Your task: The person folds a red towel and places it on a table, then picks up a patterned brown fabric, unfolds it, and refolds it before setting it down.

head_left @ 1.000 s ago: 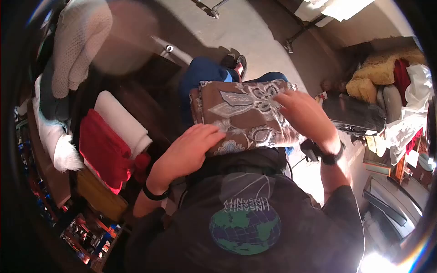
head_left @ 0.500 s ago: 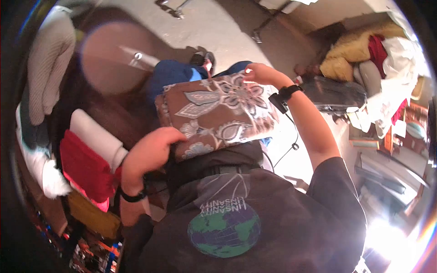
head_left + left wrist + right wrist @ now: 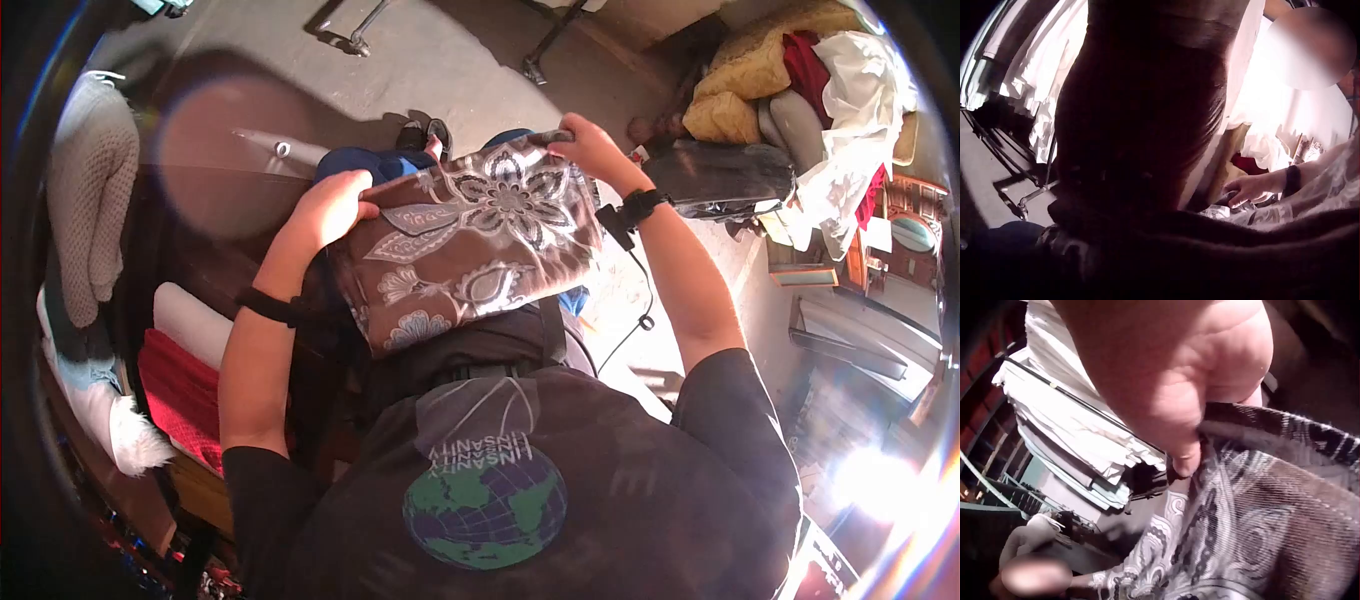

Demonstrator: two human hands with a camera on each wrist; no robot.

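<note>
A brown cloth with a grey and white floral pattern [image 3: 450,250] lies folded across the person's lap. The right hand [image 3: 592,150] pinches its far right corner; in the right wrist view the thumb of that hand [image 3: 1210,369] presses on the raised edge of the patterned cloth [image 3: 1254,519]. At the far left corner the left hand [image 3: 332,208] grips the cloth's edge, its thumb on top and its fingers mostly hidden. The left wrist view is very dark, with the left hand [image 3: 1141,112] large in front and the right hand [image 3: 1250,189] at the cloth beyond.
Folded red cloth [image 3: 180,395] and white cloth [image 3: 195,325] lie at the left, near a grey knitted item [image 3: 90,190]. A black bag [image 3: 720,180] sits at the right, below yellow cloth [image 3: 722,118] and white cloth [image 3: 860,110]. A cable [image 3: 645,322] hangs beside the lap.
The left hand has moved from the cloth's near left side up to its far left corner. The right hand has gone to the far right corner and lifted that edge slightly. The view has shifted.
</note>
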